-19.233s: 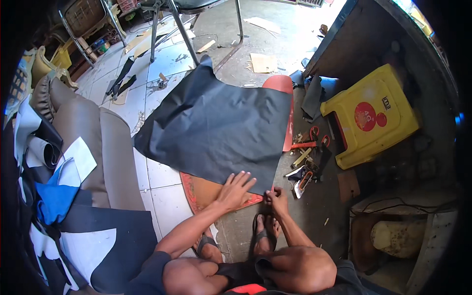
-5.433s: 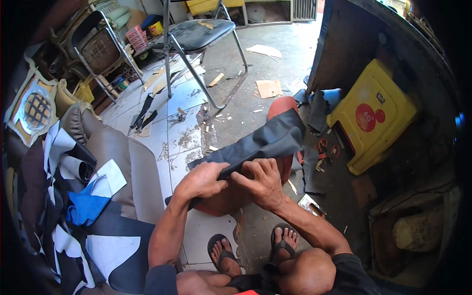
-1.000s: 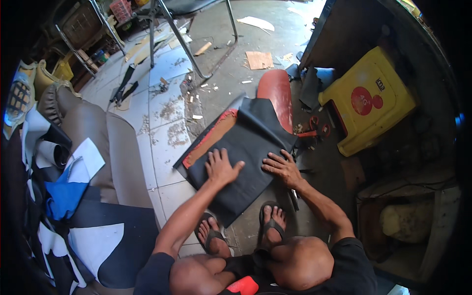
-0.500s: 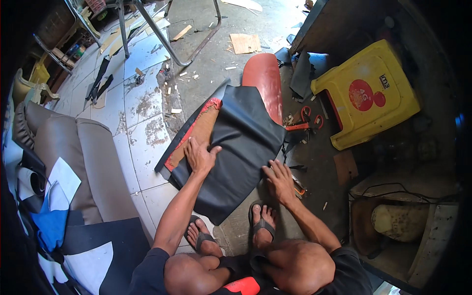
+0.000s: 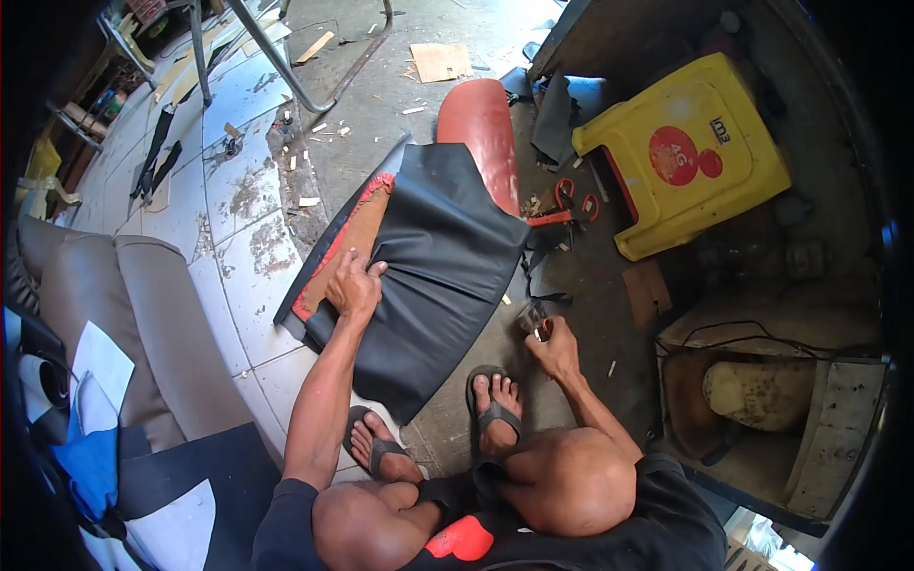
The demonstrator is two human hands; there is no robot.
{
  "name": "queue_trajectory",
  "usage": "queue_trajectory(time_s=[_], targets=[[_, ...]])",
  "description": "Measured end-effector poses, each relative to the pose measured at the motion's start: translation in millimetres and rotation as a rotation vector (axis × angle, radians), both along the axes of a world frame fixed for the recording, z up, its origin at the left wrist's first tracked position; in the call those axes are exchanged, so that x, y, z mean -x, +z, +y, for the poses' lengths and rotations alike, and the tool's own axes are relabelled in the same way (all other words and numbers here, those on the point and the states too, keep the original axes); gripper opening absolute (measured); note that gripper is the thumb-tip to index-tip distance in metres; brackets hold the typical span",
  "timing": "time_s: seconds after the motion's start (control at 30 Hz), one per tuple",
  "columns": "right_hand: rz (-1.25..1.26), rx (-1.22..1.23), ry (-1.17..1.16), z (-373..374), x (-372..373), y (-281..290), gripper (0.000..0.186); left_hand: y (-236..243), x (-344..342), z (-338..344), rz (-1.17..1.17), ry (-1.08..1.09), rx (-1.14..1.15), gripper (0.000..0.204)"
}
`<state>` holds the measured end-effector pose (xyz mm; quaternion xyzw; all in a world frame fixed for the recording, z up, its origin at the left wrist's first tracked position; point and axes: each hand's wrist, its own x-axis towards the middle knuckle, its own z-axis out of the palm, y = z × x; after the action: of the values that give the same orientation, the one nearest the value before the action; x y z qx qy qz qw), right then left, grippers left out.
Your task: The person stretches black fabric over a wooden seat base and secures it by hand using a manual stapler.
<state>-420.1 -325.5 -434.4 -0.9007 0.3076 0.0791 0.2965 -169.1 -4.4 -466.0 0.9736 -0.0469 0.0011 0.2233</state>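
A sheet of black leather-like material lies over a brown board with a red edge, whose long strip shows along the left side. My left hand rests there with fingers apart, where board and material meet. My right hand is closed around a metal hand tool, likely a staple gun, just right of the material. A red curved piece lies under the far end. Red-handled scissors and dark scraps lie beside it.
A brown cushion and fabric pieces fill the left. At right are a tipped yellow plastic stool and an old wooden cabinet. Metal chair legs stand at the back amid wood scraps.
The material, spread flat 19.2 seconds ago, is folded, exposing a board strip. My left hand has moved onto that strip; my right hand has left the material and grasped the metal tool.
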Motion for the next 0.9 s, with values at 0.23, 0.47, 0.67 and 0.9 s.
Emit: queue_trajectory(time_s=[0.23, 0.47, 0.67, 0.9], targets=[[0.084, -0.326, 0.371, 9, -36, 72, 0.042, -2, -1, 3, -0.019, -0.024, -0.013, 0.038], [0.114, -0.187, 0.560, 13, -73, 52, 0.039, -3, 2, 4, -0.062, -0.027, -0.044, 0.037], [0.251, -0.068, 0.584, 19, -84, 37, 0.038, 10, 8, -3, 0.039, 0.011, -0.073, 0.047], [0.253, -0.228, 0.568, 18, -73, 63, 0.043, -2, 6, 8, -0.035, -0.021, -0.052, 0.041]])
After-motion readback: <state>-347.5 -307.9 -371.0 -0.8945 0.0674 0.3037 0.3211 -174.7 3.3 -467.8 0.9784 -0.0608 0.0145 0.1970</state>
